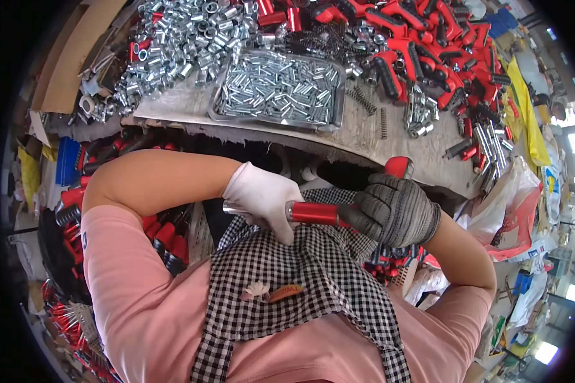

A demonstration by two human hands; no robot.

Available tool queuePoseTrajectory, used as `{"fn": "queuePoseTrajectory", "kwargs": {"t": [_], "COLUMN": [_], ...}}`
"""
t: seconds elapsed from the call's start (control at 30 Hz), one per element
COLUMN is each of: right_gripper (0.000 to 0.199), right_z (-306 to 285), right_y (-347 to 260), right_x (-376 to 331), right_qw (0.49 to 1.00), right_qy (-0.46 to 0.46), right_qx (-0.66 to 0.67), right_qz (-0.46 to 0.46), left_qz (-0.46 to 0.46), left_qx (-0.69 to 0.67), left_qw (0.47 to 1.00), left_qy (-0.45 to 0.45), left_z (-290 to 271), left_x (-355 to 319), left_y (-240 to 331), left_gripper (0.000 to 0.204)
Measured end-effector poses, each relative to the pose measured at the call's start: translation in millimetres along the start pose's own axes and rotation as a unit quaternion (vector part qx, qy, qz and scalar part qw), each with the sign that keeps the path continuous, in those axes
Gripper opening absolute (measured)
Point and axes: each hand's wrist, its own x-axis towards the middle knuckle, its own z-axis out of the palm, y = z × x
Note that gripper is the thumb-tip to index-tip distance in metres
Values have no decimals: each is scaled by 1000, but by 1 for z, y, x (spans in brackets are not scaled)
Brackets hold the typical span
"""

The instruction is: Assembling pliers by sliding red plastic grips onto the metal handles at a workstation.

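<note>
My left hand (265, 196), in a white glove, is closed around the silver end of a hand tool with a shiny red barrel (314, 213). The barrel lies nearly level in front of my checked apron. My right hand (390, 210), in a grey and black knit glove, wraps the tool's other end. A rounded red end (398, 167) sticks up above that fist, probably the tool's handle. My fingers hide most of the handle. A short silver tip (234, 208) shows out past the left side of my white glove.
On the bench (172, 105) ahead sit a clear tray of short metal pins (278, 89), a heap of silver sleeves (185, 48), coil springs (362, 100) and piled red pistol-shaped bodies with black grips (421, 45). More red and black tools (166, 236) lie below left. Plastic bags (505, 210) hang at right.
</note>
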Motion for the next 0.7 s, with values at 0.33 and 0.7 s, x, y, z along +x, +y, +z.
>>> {"fn": "queuePoseTrajectory", "kwargs": {"t": [0.33, 0.7], "right_gripper": [54, 74], "right_z": [20, 85], "right_y": [-14, -24], "right_x": [-9, -7], "right_qw": [966, 75], "right_qy": [0, 171], "right_qx": [147, 908], "right_qz": [213, 375], "left_qz": [42, 187], "left_qx": [286, 684], "left_qw": [942, 508], "left_qy": [170, 489], "left_z": [1, -30], "left_x": [-2, -22], "left_y": [7, 11], "left_gripper": [22, 12]}}
